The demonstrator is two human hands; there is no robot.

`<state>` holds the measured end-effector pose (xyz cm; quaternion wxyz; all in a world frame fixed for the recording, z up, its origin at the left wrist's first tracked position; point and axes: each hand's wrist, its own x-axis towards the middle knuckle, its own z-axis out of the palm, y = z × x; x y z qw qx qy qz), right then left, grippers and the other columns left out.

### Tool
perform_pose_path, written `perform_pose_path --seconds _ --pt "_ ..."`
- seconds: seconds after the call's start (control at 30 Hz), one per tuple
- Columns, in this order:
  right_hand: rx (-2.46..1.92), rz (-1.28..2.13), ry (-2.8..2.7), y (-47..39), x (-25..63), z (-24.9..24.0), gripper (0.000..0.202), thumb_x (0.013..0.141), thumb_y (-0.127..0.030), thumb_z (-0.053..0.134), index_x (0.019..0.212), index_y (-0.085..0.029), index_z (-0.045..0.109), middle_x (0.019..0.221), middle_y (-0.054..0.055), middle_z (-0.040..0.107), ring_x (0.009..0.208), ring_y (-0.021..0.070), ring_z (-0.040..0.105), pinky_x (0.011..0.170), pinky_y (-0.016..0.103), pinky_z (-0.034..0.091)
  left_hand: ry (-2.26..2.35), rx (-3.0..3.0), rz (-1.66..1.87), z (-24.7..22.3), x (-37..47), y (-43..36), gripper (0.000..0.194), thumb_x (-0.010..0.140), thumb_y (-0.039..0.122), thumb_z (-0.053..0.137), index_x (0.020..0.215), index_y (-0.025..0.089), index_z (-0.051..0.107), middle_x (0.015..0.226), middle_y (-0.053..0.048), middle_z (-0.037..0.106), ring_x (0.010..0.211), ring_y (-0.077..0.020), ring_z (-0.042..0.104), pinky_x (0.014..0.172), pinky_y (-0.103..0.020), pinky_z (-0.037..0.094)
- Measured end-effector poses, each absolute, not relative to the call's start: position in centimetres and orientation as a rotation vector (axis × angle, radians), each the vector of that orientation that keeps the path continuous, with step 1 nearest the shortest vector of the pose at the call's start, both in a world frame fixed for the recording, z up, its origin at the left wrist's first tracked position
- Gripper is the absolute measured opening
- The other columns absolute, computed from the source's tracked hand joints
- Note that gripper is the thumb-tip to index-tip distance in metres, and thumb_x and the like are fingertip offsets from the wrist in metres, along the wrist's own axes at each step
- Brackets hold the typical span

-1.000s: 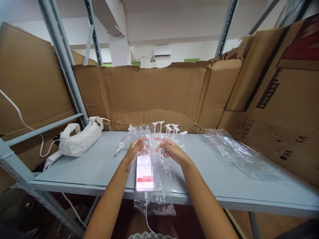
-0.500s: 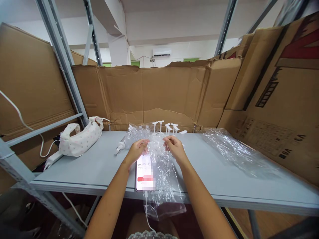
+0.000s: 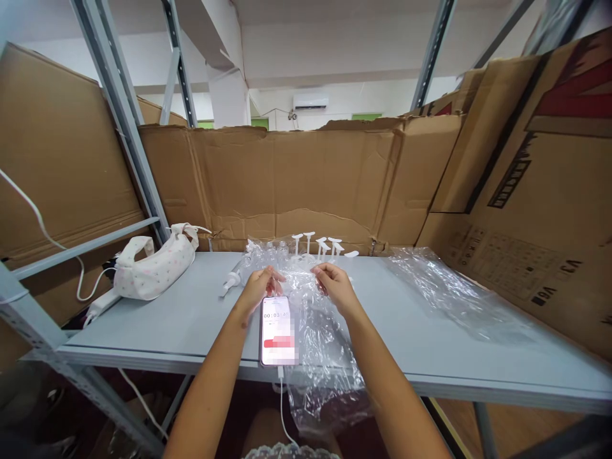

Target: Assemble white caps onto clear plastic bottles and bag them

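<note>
Clear bag [image 3: 325, 357] drapes between the hands [image 3: 335, 284], contents indistinct.

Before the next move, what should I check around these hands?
1. Right hand gripping the clear bag: ok, fingertips appear pinched at its upper end.
2. Left hand gripping it too: cannot tell, fingers blend into the plastic.
3. Bag wholly on the grey tabletop: not ok, its lower end hangs over the front edge.
4. White T-shaped tops upright: ok, several stand beyond the hands.
5. Phone plugged in: ok, a cable meets its lower end.
</note>
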<state>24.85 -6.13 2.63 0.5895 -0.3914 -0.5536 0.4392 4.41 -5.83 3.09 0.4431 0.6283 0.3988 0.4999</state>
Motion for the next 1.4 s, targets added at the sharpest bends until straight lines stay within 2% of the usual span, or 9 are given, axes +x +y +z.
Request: perform_pose_path --seconds 0.17,0.27,0.4,0.7,0.8,0.93,1.03,1.23,1.4 --pt "-0.877 0.993 -1.308 -6.1 25.1 2.6 0.030 0.072 -0.048 0.063 0.075 -0.019 0.058 0.049 -0.007 0.044 0.040 0.0065 0.035 0.039 0.022 0.027 1.012 1.506 1.322 3.4 4.2 -5.9 0.052 0.081 0.060 0.046 0.055 0.016 0.058 0.041 -0.001 0.049 0.041 -0.0093 0.043 0.046 -0.024 0.031" --pt "-0.876 0.959 -1.249 -6.0 25.4 2.6 0.030 0.071 -0.048 0.064 0.075 -0.019 0.057 0.051 -0.006 0.046 0.042 0.0071 0.036 0.039 0.022 0.028 1.003 1.529 1.357 3.5 4.0 -5.9 0.048 0.078 0.060 0.051 0.063 0.015 0.058 0.048 -0.001 0.055 0.046 -0.0102 0.049 0.047 -0.023 0.032" --pt "-0.876 0.947 -1.250 -6.1 25.5 2.7 0.031 0.071 -0.050 0.064 0.075 -0.020 0.057 0.052 -0.005 0.047 0.043 0.0083 0.039 0.040 0.023 0.030 0.968 1.597 1.210 3.5 4.1 -6.1 0.038 0.070 0.052 0.067 0.070 0.015 0.056 0.063 -0.001 0.059 0.055 -0.0106 0.053 0.051 -0.022 0.035" --pt "-0.881 0.999 -1.176 -6.9 25.2 3.5 0.033 0.067 -0.050 0.067 0.075 -0.019 0.058 0.053 -0.004 0.050 0.045 0.0087 0.040 0.042 0.024 0.031 0.897 1.517 1.148 4.3 4.2 -6.9 0.037 0.065 0.046 0.073 0.069 0.015 0.054 0.066 -0.001 0.059 0.058 -0.0095 0.051 0.059 -0.024 0.038" --pt "-0.878 0.993 -1.159 -6.9 25.3 3.6 0.034 0.067 -0.051 0.067 0.075 -0.019 0.059 0.054 -0.004 0.051 0.045 0.0087 0.040 0.043 0.024 0.031 0.875 1.476 1.182 4.4 4.3 -7.0 0.038 0.063 0.044 0.075 0.073 0.017 0.051 0.063 0.002 0.058 0.059 -0.0102 0.052 0.059 -0.023 0.037" --pt "-0.874 0.993 -1.192 -6.7 25.3 3.3 0.035 0.067 -0.052 0.067 0.075 -0.019 0.058 0.053 -0.004 0.050 0.044 0.0085 0.040 0.043 0.023 0.030 0.861 1.435 1.249 4.0 4.3 -6.6 0.039 0.067 0.048 0.070 0.083 0.018 0.050 0.063 0.002 0.057 0.056 -0.0097 0.052 0.056 -0.022 0.036" --pt "-0.878 1.006 -1.234 -6.6 25.2 3.0 0.035 0.068 -0.052 0.065 0.075 -0.019 0.058 0.052 -0.005 0.049 0.043 0.0081 0.039 0.042 0.023 0.029 0.924 1.472 1.259 3.9 4.2 -6.3 0.036 0.072 0.051 0.063 0.078 0.017 0.054 0.063 0.000 0.057 0.056 -0.0097 0.050 0.055 -0.023 0.037" --pt "-0.897 0.995 -1.262 -6.4 25.0 2.9 0.033 0.068 -0.051 0.065 0.074 -0.020 0.057 0.051 -0.005 0.049 0.043 0.0083 0.039 0.042 0.023 0.029 1.019 1.491 1.315 3.5 4.0 -5.8 0.024 0.074 0.039 0.059 0.073 0.016 0.060 0.068 -0.002 0.061 0.058 -0.0108 0.053 0.055 -0.023 0.039" --pt "-0.915 0.965 -1.303 -6.2 25.0 2.5 0.035 0.069 -0.053 0.064 0.074 -0.020 0.057 0.052 -0.004 0.052 0.043 0.0092 0.041 0.043 0.024 0.031 1.166 1.494 1.349 3.2 4.2 -5.7 0.017 0.071 0.032 0.058 0.069 0.015 0.060 0.063 -0.001 0.060 0.056 -0.0115 0.054 0.052 -0.022 0.038"
